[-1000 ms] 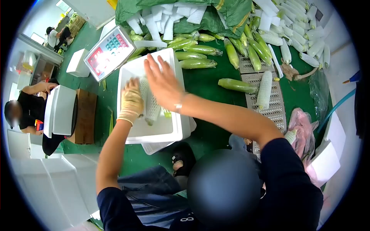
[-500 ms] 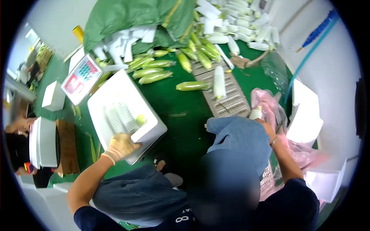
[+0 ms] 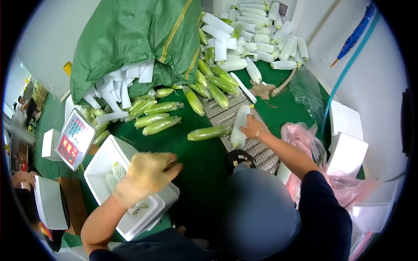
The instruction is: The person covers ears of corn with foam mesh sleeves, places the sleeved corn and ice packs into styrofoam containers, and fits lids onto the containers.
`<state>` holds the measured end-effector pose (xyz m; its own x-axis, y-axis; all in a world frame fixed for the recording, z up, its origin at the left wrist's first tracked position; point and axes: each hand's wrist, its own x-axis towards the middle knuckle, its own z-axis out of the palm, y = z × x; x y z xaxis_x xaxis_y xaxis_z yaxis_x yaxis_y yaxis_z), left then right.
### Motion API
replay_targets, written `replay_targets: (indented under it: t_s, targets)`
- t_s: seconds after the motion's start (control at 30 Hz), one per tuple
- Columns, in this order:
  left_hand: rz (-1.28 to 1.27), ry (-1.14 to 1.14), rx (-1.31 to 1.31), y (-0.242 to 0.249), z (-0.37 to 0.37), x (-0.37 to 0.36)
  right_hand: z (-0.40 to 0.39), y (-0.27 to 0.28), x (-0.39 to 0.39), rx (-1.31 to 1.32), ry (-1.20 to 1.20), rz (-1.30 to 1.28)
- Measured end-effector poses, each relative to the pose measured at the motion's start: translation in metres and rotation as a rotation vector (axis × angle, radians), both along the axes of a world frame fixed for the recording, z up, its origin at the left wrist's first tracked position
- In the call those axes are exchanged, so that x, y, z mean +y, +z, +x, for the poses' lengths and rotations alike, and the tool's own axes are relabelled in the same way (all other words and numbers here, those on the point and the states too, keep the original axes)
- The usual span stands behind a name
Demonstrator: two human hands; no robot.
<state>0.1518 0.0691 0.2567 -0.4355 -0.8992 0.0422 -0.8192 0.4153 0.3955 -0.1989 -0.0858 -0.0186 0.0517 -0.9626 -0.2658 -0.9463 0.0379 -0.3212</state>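
Observation:
My right hand [image 3: 255, 127] is closed on the near side of an ear of corn in a white foam net sleeve [image 3: 239, 128], on a slotted metal plate [image 3: 262, 155]. The left end of that plate is touched by a plastic-wrapped green ear of corn [image 3: 209, 133]. My left hand [image 3: 150, 174], in a pale glove, is blurred over a white foam box [image 3: 98, 172]. Its fingers look loosely apart, with nothing visible in them. Inside the box lie net-sleeved ears [image 3: 116, 172], partly hidden by my glove and forearm.
A green woven sack [image 3: 135, 39] spills white foam sleeves [image 3: 115, 89]. Wrapped corn [image 3: 161, 125] lies in front, and sleeved ears [image 3: 261, 37] are heaped behind. A digital scale [image 3: 76, 139] stands left; pink plastic [image 3: 300, 139] lies right. Another person's arm [image 3: 24, 177] shows far left.
My right hand has gone from beside my knee to the sleeved ear on the plate. My left hand has lifted from the box's rim and moved right. The view has shifted.

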Motion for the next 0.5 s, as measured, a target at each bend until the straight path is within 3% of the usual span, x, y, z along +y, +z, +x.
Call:
replay_targets:
  t_s: [0.1,0.17,0.23,0.33,0.37,0.4,0.47,0.5]
  targets:
    - [0.011,-0.126,-0.084,-0.055,-0.018,-0.104,0.056,0.014,-0.038,0.227,-0.182,0.143]
    - [-0.001,-0.007,-0.149,-0.103,-0.027,-0.179,0.040,-0.006,-0.036,0.175,-0.245,0.115]
    - [-0.326,0.144,-0.111,-0.143,-0.027,-0.251,0.000,-0.022,-0.036,0.014,-0.367,-0.005]
    - [-0.305,0.539,-0.031,-0.110,-0.017,-0.309,-0.052,-0.013,-0.023,0.189,-0.367,0.083]
    - [-0.417,0.612,0.043,-0.117,-0.001,-0.323,-0.052,-0.004,-0.027,0.256,-0.353,0.120]
    - [-0.336,0.679,0.014,-0.112,0.015,-0.325,-0.038,0.012,-0.047,0.250,-0.297,0.113]
    - [-0.247,0.819,-0.003,-0.108,0.044,-0.329,-0.003,0.056,-0.079,0.173,0.178,-0.393]
    - [-0.229,0.886,-0.006,-0.115,0.062,-0.327,0.040,0.097,-0.107,-0.098,0.407,-0.505]
